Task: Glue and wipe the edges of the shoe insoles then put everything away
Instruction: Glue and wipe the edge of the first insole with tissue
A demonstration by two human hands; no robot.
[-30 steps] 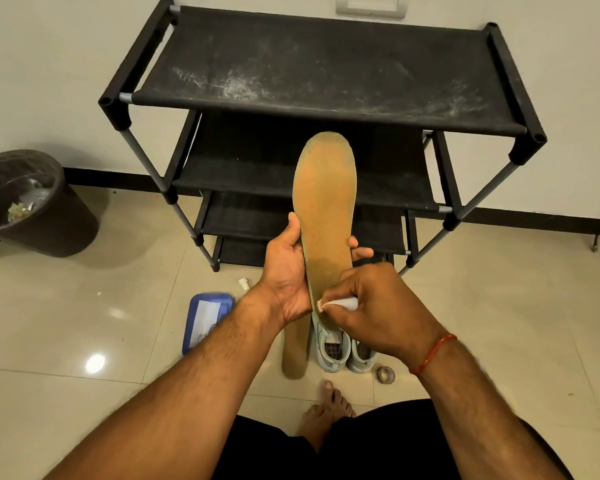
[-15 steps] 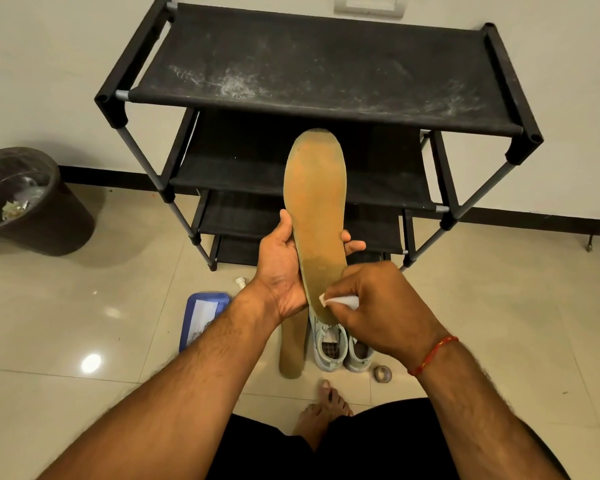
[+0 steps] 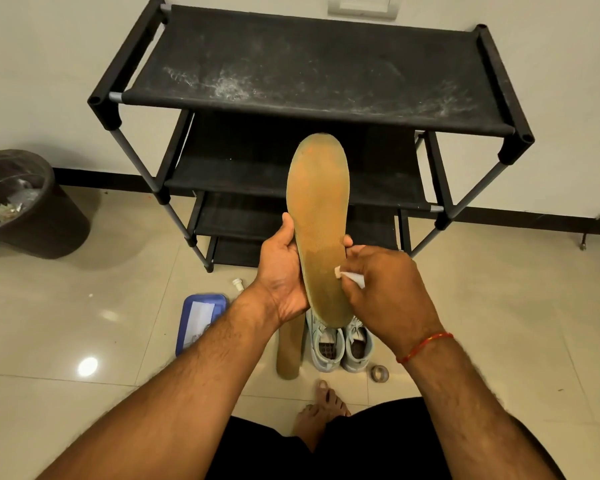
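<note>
Bare foot (image 3: 321, 407): nearest, on the tile floor (image 3: 499, 323), just in front of the person's dark shorts.
Tape roll (image 3: 380, 373): small, on the floor just right of the shoes.
Shoes (image 3: 340, 344): a pale pair side by side on the floor, directly under the held insole; their openings show no insoles inside.
Second insole (image 3: 288, 355): lies flat on the floor just left of the shoes, partly hidden by the left wrist.
Blue tray (image 3: 201, 318): on the floor to the left, holding a white sheet; a small white cap (image 3: 238, 284) sits just beyond it.
Left hand (image 3: 283, 271): wrapped around the left edge of the insole (image 3: 319, 216) at its middle, fingertips showing at the right edge, holding it upright with the toe pointing up and away.
Right hand (image 3: 385, 289): pinched shut on a small white glue tube (image 3: 352, 277), its tip touching the insole's right edge in the lower half.
Step in hand: judging by the tip on the rim, gluing the edge, only part of the way round.
Next move: likely needs the tip run steadily along the rim while the left hand keeps the flexible insole from bending; wiping, the second insole and tidying remain.
Shoe rack (image 3: 312, 74): black, dusty top shelf, behind the insole against the wall.
Bin (image 3: 25, 206): dark, far left, with scraps inside.
</note>
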